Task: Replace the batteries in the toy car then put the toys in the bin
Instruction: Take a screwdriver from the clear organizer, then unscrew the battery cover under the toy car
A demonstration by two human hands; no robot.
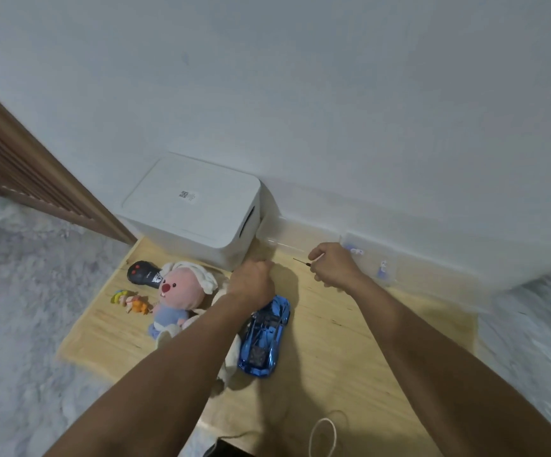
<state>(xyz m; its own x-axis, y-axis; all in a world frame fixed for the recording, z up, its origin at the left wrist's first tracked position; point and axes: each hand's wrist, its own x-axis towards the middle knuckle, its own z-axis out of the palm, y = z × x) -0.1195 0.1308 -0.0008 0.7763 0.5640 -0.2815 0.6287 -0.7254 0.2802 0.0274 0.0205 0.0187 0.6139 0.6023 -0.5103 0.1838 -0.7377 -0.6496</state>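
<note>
Head view: both hands reach forward over the wooden surface (350,341), near the wall. Right hand (335,265) is curled, pinching a thin screwdriver (304,260) whose dark shaft points left; the handle is mostly hidden in the grip. Left hand (252,280) is closed in a loose fist just in front of the bin; whether it holds anything cannot be told from this angle.

Toy car (265,336), shiny blue, lies on the surface below the left wrist, nose toward the person, wheels down as far as can be judged. Neither hand touches it. No batteries can be made out anywhere.

Just beyond the right hand, a clear plastic box (369,258) sits against the wall with small blue-and-white items inside, too small to identify.

Left of the car: a pink plush toy (177,291) in a blue outfit, a black remote (144,274) behind it, and a small colourful figurine (130,301) beside it. The white bin (195,206) stands at the back against the wall, lid on.

Judgement: the battery step is at its start, tool in hand, car not yet opened. The next move likely calls for picking up the car, turning it underside up, and finding the compartment screw with the screwdriver tip. The toys and the closed bin lid remain for later.
</note>
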